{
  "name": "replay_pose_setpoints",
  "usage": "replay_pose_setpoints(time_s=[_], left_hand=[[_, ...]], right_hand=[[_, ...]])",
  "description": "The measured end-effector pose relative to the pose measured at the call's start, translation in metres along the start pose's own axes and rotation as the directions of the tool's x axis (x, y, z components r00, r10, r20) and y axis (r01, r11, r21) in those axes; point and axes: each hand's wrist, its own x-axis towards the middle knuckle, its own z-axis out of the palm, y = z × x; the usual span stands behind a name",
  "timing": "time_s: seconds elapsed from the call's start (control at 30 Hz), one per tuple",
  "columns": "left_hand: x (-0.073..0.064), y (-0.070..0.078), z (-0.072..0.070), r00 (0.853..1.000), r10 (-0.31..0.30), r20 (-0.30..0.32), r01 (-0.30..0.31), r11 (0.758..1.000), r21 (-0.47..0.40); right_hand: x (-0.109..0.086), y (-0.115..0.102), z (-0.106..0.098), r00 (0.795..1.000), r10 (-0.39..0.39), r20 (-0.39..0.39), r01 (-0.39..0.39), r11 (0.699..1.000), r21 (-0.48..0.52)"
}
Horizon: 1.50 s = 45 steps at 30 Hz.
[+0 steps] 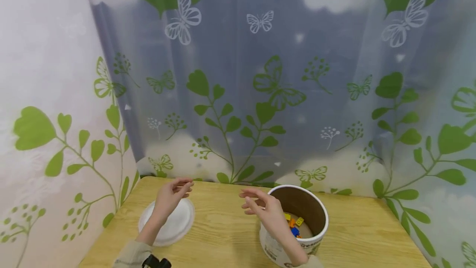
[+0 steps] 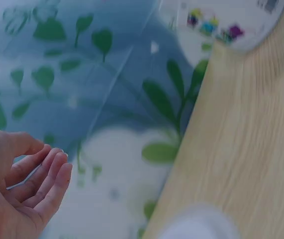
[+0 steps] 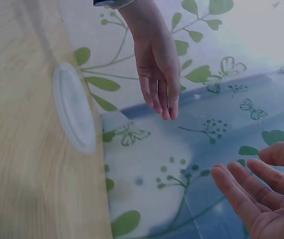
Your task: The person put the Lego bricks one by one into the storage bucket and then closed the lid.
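My left hand [image 1: 169,200] hovers over a round white lid [image 1: 177,223] that lies on the table; its fingers are loosely bent with nothing in them. In front of the near side of a white round tub [image 1: 320,235] hangs my right hand [image 1: 268,213], relaxed and holding nothing. Inside the tub are several toy bricks [image 1: 295,231] in yellow, orange and blue, partly hidden by the right forearm. The right wrist view shows both hands apart, the left hand [image 3: 156,69] with fingers extended and the right hand [image 3: 266,194] with fingers slightly curved.
The wooden table [image 1: 223,222] reaches back to a hanging curtain [image 1: 238,94] printed with green leaves and butterflies, which also closes off the left and right sides. A dark strap with a small device [image 1: 156,262] sits on the left wrist.
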Motion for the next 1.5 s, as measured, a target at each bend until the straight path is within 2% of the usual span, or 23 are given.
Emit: replay_pose_setpoints(time_s=[0.13,0.23,0.37,0.53,0.63,0.73,0.8,1.03,1.23,1.43,1.5], left_hand=[[0.001,-0.027,-0.028,0.996,-0.031,-0.078,0.035,0.998,0.053],[0.002,-0.053,-0.047,0.989,-0.079,-0.125,0.094,0.989,0.113],[-0.002,-0.081,-0.068,0.978,-0.138,-0.157,0.166,0.969,0.185],[-0.008,-0.102,-0.084,0.969,-0.123,-0.213,0.189,0.927,0.324],[-0.01,-0.11,-0.09,0.968,-0.118,-0.223,0.203,0.888,0.412],[-0.01,-0.116,-0.093,0.97,-0.121,-0.213,0.209,0.863,0.46],[-0.009,-0.12,-0.095,0.969,-0.128,-0.212,0.216,0.855,0.471],[-0.007,-0.127,-0.099,0.958,-0.174,-0.229,0.265,0.842,0.47],[-0.01,-0.129,-0.1,0.966,-0.158,-0.204,0.241,0.836,0.493],[-0.012,-0.131,-0.098,0.971,-0.152,-0.183,0.226,0.829,0.512],[-0.013,-0.131,-0.096,0.974,-0.155,-0.165,0.218,0.835,0.505]], right_hand=[[0.004,0.008,0.018,0.998,0.051,0.038,-0.053,0.997,0.062],[0.006,0.018,0.031,0.994,0.082,0.076,-0.09,0.991,0.101],[0.007,0.031,0.045,0.988,0.115,0.108,-0.131,0.98,0.151],[0.007,0.048,0.056,0.972,0.188,0.138,-0.213,0.958,0.191],[0.007,0.059,0.061,0.955,0.247,0.166,-0.279,0.939,0.203],[0.007,0.068,0.068,0.935,0.3,0.19,-0.338,0.916,0.216],[0.008,0.074,0.073,0.922,0.333,0.195,-0.373,0.9,0.224],[0.013,0.089,0.088,0.896,0.388,0.216,-0.435,0.865,0.249],[0.016,0.096,0.1,0.891,0.4,0.216,-0.447,0.855,0.263],[0.018,0.097,0.104,0.878,0.425,0.222,-0.473,0.844,0.253],[0.019,0.097,0.105,0.874,0.432,0.222,-0.48,0.838,0.259]])
